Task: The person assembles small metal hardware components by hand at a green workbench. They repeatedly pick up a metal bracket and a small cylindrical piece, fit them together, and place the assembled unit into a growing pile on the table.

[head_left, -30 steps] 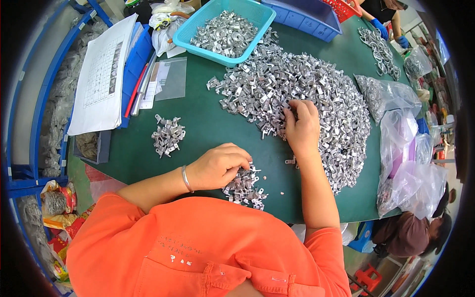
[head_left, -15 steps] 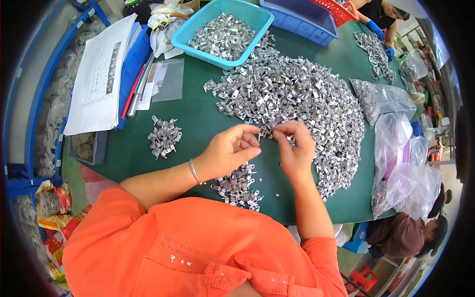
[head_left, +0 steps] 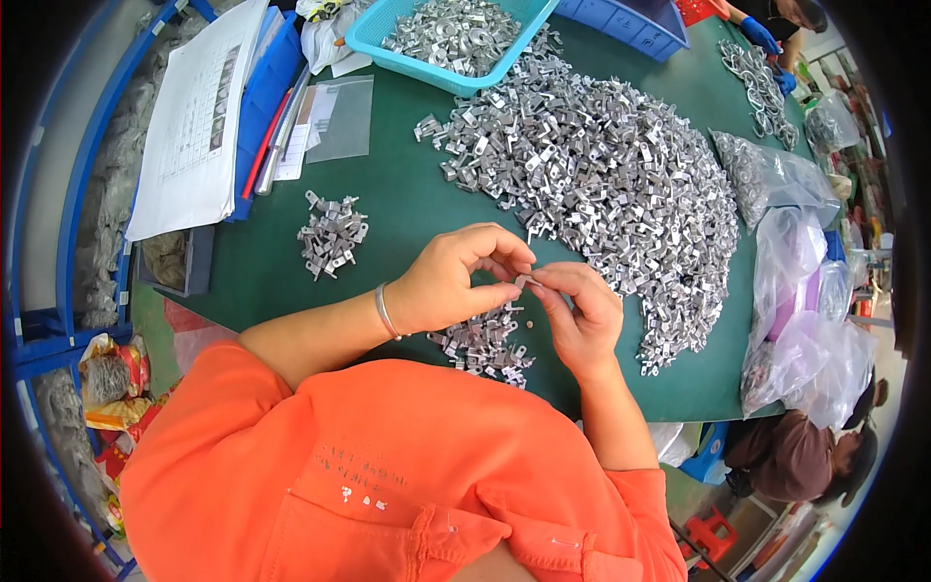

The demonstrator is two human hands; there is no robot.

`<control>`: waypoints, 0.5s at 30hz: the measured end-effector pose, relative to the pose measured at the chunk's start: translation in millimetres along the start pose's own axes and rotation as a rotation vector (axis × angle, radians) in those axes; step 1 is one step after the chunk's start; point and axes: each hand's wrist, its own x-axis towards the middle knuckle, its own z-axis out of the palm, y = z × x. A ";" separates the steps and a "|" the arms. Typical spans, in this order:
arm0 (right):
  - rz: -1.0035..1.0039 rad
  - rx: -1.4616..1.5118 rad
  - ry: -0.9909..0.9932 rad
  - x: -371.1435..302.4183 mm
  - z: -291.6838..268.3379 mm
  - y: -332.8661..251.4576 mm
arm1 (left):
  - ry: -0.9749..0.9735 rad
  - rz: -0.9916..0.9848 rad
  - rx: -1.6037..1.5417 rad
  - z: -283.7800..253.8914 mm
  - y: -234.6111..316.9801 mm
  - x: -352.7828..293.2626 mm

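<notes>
My right hand (head_left: 586,315) pinches a small bent metal bracket (head_left: 525,280) between thumb and fingertips. Curled in from the other side, my left hand (head_left: 461,272) has its thumb tip at the same bracket, and the two hands almost meet. Just beyond them spreads a large heap of similar silvery metal brackets (head_left: 621,170). A smaller pile of brackets (head_left: 488,347) lies close to my body, partly below my left hand. Another little pile of brackets (head_left: 332,235) sits to the left on the green table (head_left: 398,209).
A turquoise basket (head_left: 472,83) of metal parts and a blue bin (head_left: 626,31) stand at the back. Papers (head_left: 199,126) lean on the left. Plastic bags (head_left: 790,310) line the right edge. Across the table, a person's blue-gloved hand (head_left: 759,35) is near metal rings (head_left: 754,89).
My right hand has drawn back from the heap's near edge toward my body with a bracket in its fingertips. My left hand has met it there. The whole view has shifted slightly.
</notes>
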 end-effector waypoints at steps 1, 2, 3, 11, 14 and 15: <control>-0.030 -0.024 -0.052 0.9 -0.9 0.0 | 0.010 0.023 0.070 -0.9 2.6 1.1; -0.059 -0.047 -0.104 1.3 -2.5 0.1 | -0.031 0.164 0.226 -3.8 1.1 -0.3; -0.089 -0.071 -0.157 1.8 -4.2 0.3 | -0.070 0.305 0.383 -8.0 -2.3 -3.1; -0.203 -0.565 0.033 77.1 -8.3 29.7 | -0.148 0.271 0.468 -14.8 -17.3 -21.8; -0.247 -0.653 0.017 102.3 1.2 52.4 | -0.083 0.242 0.461 -14.6 -11.2 -19.7; -0.241 -0.680 -0.011 105.8 1.4 56.9 | -0.068 0.230 0.467 -15.5 -9.9 -20.4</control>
